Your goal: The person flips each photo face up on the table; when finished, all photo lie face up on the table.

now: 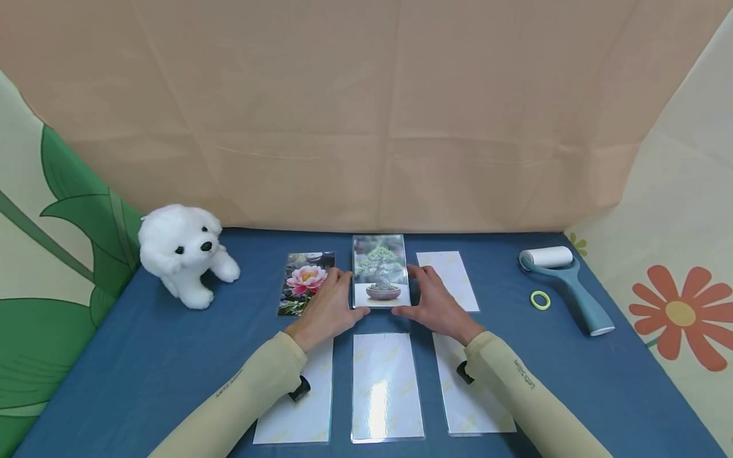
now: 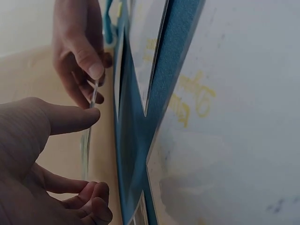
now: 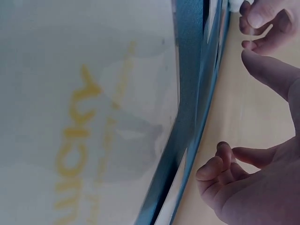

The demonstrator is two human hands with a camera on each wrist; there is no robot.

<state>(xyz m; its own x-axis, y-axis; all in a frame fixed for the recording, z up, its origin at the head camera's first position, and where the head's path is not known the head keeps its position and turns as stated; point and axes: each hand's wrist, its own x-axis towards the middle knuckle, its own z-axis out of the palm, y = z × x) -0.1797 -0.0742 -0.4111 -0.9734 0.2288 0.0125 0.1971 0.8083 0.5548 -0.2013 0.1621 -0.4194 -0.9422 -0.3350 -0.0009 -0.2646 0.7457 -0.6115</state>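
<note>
A photo card of a bonsai tree in a pot [image 1: 380, 270] faces up between my two hands in the head view. My left hand [image 1: 328, 310] holds its left edge, and my right hand [image 1: 439, 308] holds the right edge, thumbs at the near corners. From the left wrist, the card shows edge-on as a thin clear strip [image 2: 86, 147] between my left thumb and fingers, raised off the cloth. Left of it lies a pink flower card [image 1: 303, 280], partly covered by my left hand. A white-backed card [image 1: 452, 277] lies to the right.
Nearer me lie a left card [image 1: 306, 413], a middle card [image 1: 385, 375] and a right card [image 1: 478, 407], all white side up. A white plush dog [image 1: 186, 254] sits at left. At right are a blue-handled lint roller [image 1: 578, 292] and a yellow-green ring [image 1: 540, 306].
</note>
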